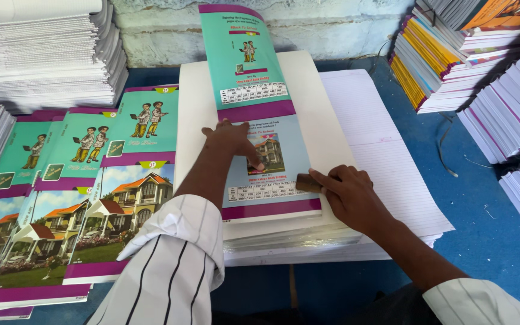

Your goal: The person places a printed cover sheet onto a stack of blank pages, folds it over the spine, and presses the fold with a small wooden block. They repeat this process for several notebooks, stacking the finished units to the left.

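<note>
A long printed cover sheet (254, 90), teal and purple with cartoon figures and a house picture, lies along the top of a stack of white paper (197, 114) in the middle. My left hand (231, 139) presses flat on the sheet's left edge, fingers spread over the house picture. My right hand (347, 194) grips a small brown block (308, 183) and holds it against the sheet's right edge near its lower end.
Overlapping printed covers (91, 198) fan out on the left. White page stacks (43, 54) stand at the back left. Ruled sheets (386, 156) lie under the right of the central stack. Piles of bound notebooks (501, 84) fill the right side on a blue surface (482, 229).
</note>
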